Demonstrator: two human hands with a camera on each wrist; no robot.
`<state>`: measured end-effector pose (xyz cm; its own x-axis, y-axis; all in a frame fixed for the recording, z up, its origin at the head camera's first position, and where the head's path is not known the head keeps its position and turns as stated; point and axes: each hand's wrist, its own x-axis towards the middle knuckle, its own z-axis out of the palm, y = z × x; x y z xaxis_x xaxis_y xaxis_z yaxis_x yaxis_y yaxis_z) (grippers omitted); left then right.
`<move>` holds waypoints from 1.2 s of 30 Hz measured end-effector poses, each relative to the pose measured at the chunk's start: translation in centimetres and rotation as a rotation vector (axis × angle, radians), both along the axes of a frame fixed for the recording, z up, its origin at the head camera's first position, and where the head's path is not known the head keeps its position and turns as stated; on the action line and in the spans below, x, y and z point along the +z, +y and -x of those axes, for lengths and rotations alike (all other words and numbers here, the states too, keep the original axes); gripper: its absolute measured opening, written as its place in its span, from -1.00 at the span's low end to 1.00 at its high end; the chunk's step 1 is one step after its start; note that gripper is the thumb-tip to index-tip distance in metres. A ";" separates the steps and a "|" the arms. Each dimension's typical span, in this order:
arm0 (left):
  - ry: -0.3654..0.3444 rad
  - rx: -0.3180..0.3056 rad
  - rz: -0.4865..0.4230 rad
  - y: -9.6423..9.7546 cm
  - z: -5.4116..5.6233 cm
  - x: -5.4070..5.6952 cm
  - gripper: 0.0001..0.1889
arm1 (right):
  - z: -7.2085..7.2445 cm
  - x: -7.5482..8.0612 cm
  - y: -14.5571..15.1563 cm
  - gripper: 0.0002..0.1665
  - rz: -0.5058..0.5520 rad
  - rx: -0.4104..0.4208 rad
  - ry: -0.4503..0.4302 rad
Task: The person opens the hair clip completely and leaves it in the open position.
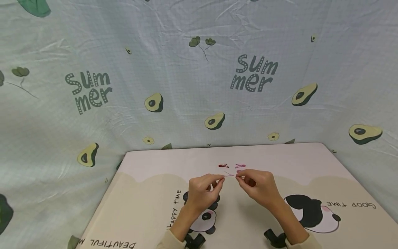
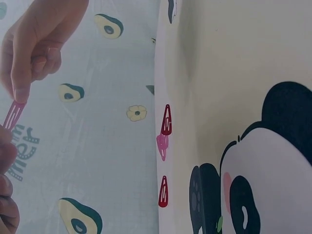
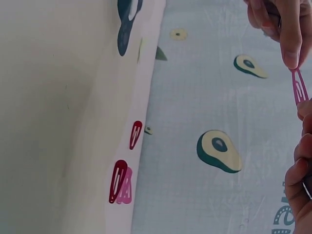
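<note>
Both hands are raised over the table's far part with a pink snap hair clip (image 1: 230, 175) between them. My left hand (image 1: 203, 192) pinches one end of the clip between thumb and index finger. The other end is pinched by the thumb and index finger of my right hand (image 1: 259, 188). Thin pink strips spread apart toward the left fingertips in the head view. Behind the hands, a red hair clip (image 2: 164, 191) lies alone on the table. Another red hair clip (image 3: 118, 181) lies to its right, overlapping a pink hair clip (image 3: 126, 186) in the right wrist view.
The table cover (image 1: 149, 207) carries printed pandas and lettering. Close behind the table's far edge hangs a pale cloth (image 1: 180, 69) printed with avocados and "summer". Black wrist straps (image 1: 195, 241) show near the sleeves.
</note>
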<state>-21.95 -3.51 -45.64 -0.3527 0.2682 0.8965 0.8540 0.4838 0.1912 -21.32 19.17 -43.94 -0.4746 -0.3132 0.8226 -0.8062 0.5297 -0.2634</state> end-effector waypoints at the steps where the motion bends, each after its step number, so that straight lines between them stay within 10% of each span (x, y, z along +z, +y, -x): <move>1: -0.002 -0.001 0.001 0.0 0.0 0.0 -0.93 | 0.0 0.0 0.0 -0.65 0.002 -0.001 0.001; 20: -0.036 0.002 -0.022 0.2 0.5 -0.3 -0.96 | 0.3 -0.5 -0.2 -0.73 0.015 -0.031 -0.100; 36: -0.403 0.141 0.102 0.9 6.0 -0.7 -0.96 | 7.7 0.4 0.9 -0.93 -0.272 -0.124 -0.475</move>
<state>-27.92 -2.58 -46.34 -0.7084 0.2725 0.6511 0.6453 0.6238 0.4410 -29.00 20.02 -43.59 -0.8204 -0.4020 0.4066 -0.5592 0.7128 -0.4235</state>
